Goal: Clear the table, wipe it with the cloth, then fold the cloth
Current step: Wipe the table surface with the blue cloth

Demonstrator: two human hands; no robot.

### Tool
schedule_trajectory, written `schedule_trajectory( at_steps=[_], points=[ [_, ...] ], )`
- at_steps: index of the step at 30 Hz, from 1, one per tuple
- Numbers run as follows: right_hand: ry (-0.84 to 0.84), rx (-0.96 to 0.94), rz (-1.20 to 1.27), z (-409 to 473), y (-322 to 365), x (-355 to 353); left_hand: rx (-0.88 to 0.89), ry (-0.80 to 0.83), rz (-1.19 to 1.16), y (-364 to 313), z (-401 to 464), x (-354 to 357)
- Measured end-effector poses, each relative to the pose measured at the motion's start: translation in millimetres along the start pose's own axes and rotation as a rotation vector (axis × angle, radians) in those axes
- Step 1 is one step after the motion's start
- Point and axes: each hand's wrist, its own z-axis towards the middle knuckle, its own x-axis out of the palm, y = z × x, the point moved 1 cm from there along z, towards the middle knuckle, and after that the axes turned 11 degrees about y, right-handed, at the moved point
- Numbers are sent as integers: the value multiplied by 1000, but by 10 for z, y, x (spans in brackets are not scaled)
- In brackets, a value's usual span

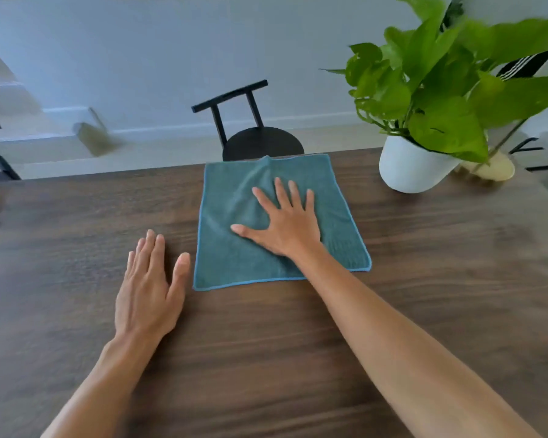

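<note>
A teal cloth (pixel 231 248) with a blue hem lies spread flat on the dark wooden table (pixel 76 216), reaching to the far edge. My right hand (pixel 282 221) presses flat on the middle of the cloth, fingers spread and straight. My left hand (pixel 149 289) rests flat on the bare wood just left of the cloth, thumb close to its left hem, fingers straight and together. A small ridge wrinkles the cloth at its far edge.
A white pot with a leafy green plant (pixel 415 165) stands at the far right of the table, leaves overhanging. A yellowish round base (pixel 491 170) sits behind it. A black chair (pixel 260 143) stands beyond the far edge.
</note>
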Motion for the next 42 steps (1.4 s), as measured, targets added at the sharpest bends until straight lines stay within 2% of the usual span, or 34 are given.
schedule_trajectory(
  at_steps=[2,4,8,11,13,17,19,23,28,31,35,42],
  points=[
    [-12,-96,-3,-23,62,116,-27,13,-24,109,324,-121],
    [-45,-96,5,-5,-94,105,-46,35,-2,226,650,-230],
    [-61,139,16,361,-492,-190,-48,79,78,441,926,-304],
    [-37,252,9,590,-480,-329,-33,76,94,481,921,-254],
    [-44,225,-2,728,-127,-298,-28,72,84,486,930,-241],
    [-21,-23,7,1025,1004,-120,-3,69,35,500,928,-257],
    [0,-67,28,1071,1185,-101,-2,84,20,508,908,-270],
    [-55,-38,28,1006,640,-155,3,88,14,535,920,-291],
    [-72,258,31,857,-695,-420,-1,96,35,518,893,-294],
    [-66,340,29,831,-960,-456,-13,85,44,495,898,-269],
    [-90,320,24,903,-613,-400,-14,75,47,510,912,-246],
    [-51,92,-11,881,489,-197,-32,25,-62,499,878,-279]
  ],
)
